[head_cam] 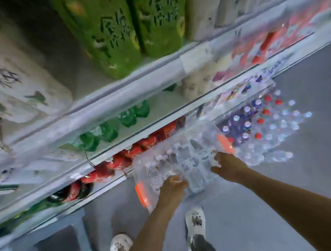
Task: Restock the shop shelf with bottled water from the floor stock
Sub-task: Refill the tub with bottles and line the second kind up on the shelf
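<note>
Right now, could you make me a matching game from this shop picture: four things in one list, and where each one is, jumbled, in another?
Things
1. wrapped water pack
2. green bottles
3. red packs
4. mixed-cap bottles

Places
A. on the floor, right of the shelving
B. on the middle shelf
C. gripped by the left hand and right hand
D. on the lower shelf, beside the held pack

Pairs: 1-C, 2-B, 3-D, 4-A
</note>
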`<state>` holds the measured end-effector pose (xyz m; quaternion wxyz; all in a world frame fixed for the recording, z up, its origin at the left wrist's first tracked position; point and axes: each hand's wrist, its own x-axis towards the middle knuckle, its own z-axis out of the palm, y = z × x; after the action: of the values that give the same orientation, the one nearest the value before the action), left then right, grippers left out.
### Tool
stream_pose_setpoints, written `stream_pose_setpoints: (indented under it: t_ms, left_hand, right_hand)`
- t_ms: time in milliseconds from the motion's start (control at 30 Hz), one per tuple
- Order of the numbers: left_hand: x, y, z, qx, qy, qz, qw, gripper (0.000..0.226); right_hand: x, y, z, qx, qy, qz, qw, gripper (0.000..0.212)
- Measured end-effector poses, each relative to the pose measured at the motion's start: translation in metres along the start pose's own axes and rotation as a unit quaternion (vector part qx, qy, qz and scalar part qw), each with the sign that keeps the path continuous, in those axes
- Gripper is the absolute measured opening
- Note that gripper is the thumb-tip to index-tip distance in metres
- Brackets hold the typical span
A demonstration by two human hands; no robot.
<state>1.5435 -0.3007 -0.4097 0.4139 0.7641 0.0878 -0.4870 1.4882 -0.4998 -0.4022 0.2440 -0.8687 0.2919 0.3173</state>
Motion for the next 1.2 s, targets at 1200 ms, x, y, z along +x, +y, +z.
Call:
stream_pose_setpoints:
  t_ms: [1200]
  left_hand:
    - [0.109,-0.053,0.015,-0.077,-0.021,-0.11,0.991,0.034]
  right_hand:
    - [0.069,-0.003,0.114,0.448,-0.059,0.18,0.874,0.083]
